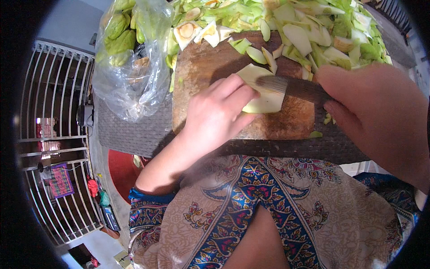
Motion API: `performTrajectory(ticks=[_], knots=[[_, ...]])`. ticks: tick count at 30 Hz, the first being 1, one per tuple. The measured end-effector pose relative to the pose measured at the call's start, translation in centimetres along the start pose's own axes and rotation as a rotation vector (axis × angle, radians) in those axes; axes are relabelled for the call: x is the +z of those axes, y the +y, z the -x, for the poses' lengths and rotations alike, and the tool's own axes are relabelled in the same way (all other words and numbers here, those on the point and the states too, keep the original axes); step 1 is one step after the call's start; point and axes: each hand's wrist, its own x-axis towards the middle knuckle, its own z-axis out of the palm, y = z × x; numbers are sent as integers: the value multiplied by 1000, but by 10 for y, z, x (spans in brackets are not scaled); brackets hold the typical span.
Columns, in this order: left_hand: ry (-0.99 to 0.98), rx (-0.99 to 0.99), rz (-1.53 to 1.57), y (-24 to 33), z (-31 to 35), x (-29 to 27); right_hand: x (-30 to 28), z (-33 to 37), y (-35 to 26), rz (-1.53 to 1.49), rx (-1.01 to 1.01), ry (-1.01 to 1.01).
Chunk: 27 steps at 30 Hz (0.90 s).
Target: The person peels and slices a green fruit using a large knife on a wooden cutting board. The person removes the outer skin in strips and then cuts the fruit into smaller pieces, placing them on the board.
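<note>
A flat, pale green slab of chayote [265, 102] lies on the worn wooden cutting board [197, 67]. My left hand [217, 105] presses on the slab's left side, fingers bent and closed against it. In my right hand [378, 105] is a knife [291, 87], its dark blade reaching leftward across the slab. The handle is mostly hidden inside my fist. Several small cut wedges [256, 55] rest on the board just beyond the slab.
Heaped slices and peelings [309, 38] cover the far side of the table. At the left, a clear plastic bag [130, 89] holds whole green chayotes [122, 42]. A dark woven mat [134, 130] lies beneath the board. A red basin [121, 172] sits lower, beyond my left forearm.
</note>
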Motion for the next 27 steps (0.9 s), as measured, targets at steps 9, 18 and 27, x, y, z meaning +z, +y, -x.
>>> performTrajectory(ticks=[9,18,27], knots=[[-34,-30,2,0,-1,-1,3,2,3,44,18,-25],[11,9,104,-2,8,0,0,0,42,237,96,223],[-6,-224,240,-7,14,-1,99,-82,38,39,-82,493]])
